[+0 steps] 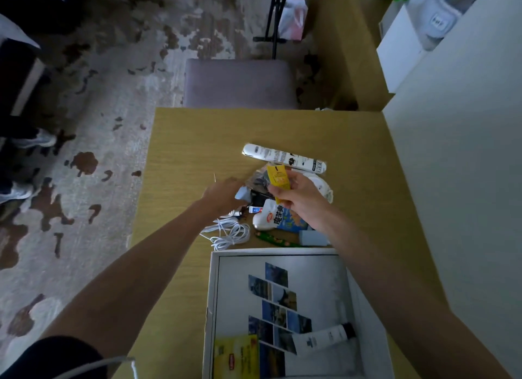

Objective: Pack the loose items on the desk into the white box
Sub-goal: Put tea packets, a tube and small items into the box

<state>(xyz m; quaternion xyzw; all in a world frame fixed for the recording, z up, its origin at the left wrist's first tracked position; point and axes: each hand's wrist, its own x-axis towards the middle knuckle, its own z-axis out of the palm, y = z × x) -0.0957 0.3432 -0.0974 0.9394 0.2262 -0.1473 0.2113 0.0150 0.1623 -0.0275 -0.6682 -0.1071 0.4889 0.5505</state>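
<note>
At frame centre, the right hand [296,193] pinches a yellow packet [278,179] above the pile; the left hand [224,192] (grip hidden, cannot tell) reaches in beside it.

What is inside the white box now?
Inside the white box lie a white tube with a black cap and a yellow packet. The right arm covers its right edge.

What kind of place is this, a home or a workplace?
Probably a room in a home. A wooden desk stands on a patterned carpet with an upholstered chair pushed against it, and slippers lie on a white shelf at the far right.
</note>
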